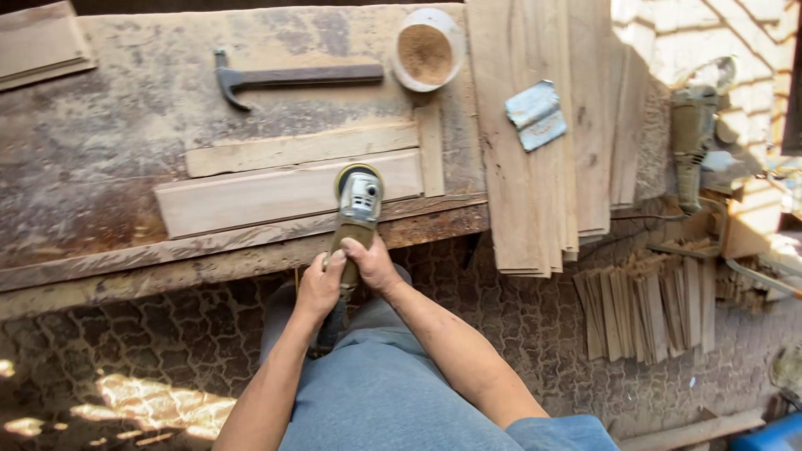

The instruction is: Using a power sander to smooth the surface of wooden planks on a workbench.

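Note:
Both my hands grip the handle of an angle grinder [357, 205] whose sanding disc rests on the right end of a pale wooden board [251, 199]. My left hand [321, 284] wraps the lower part of the handle. My right hand [373, 263] clasps it just above, closer to the tool's grey head. The board lies flat on a worn workbench [100, 142], with a narrower wooden strip [284, 150] lying just beyond it and a short upright piece [430, 150] at its right end.
A claw hammer [284, 78] and a white tub of sawdust [426, 52] lie at the bench's far side. A stack of planks [543, 167] with a folded sandpaper block [535, 114] sits right. A second grinder [692, 134] and short wood slats [647, 305] are farther right.

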